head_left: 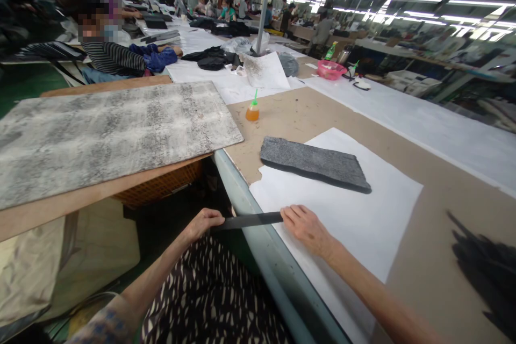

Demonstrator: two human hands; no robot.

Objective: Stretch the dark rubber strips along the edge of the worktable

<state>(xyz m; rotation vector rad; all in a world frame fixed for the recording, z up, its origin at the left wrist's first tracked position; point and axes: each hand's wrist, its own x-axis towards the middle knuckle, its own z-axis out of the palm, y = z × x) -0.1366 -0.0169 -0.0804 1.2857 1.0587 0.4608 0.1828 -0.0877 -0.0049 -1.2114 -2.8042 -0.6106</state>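
A narrow dark strip (pixel 250 220) reaches from the white paper sheet (pixel 363 215) out past the table edge. My left hand (pixel 205 222) is closed in a pinch on the strip's near end, off the table over my lap. My right hand (pixel 304 226) rests on the paper with its fingertips pressed on the strip's other end. A grey felt-like stack of fabric pieces (pixel 314 164) lies on the paper a little beyond my right hand.
A small orange glue bottle (pixel 252 110) with a green tip stands farther back. A stained grey board (pixel 108 134) sits to the left over an orange basket (pixel 161 185). Dark fabric (pixel 487 269) lies at the right. A pink bowl (pixel 330 70) and other workers are beyond.
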